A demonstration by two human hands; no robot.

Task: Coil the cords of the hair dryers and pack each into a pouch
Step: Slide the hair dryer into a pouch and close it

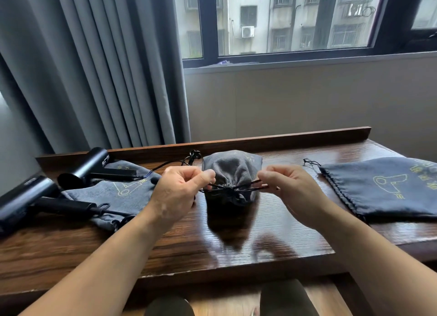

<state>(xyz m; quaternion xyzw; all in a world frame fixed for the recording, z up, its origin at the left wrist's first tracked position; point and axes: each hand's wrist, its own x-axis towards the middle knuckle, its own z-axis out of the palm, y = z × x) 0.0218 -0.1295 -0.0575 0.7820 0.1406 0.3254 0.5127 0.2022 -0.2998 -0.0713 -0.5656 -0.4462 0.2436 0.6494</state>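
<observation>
A: Bench (pixel 283 233), centre: filled pouch (pixel 233 171), neck bunched; two hair dryers (pixel 89 164) left, unpacked.
B: Left hand (pixel 179 190) and right hand (pixel 290 192) each pinch a drawstring (pixel 250 183) end. Best pulled apart evenly so the pouch won't tip.

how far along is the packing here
The middle pouch looks filled, mouth gathered. In hand: the left hand and right hand pinch its drawstring, seemingly to pull it shut. Left: the far dryer and near dryer lie unpacked by the left pouch; the right pouch lies flat.
</observation>
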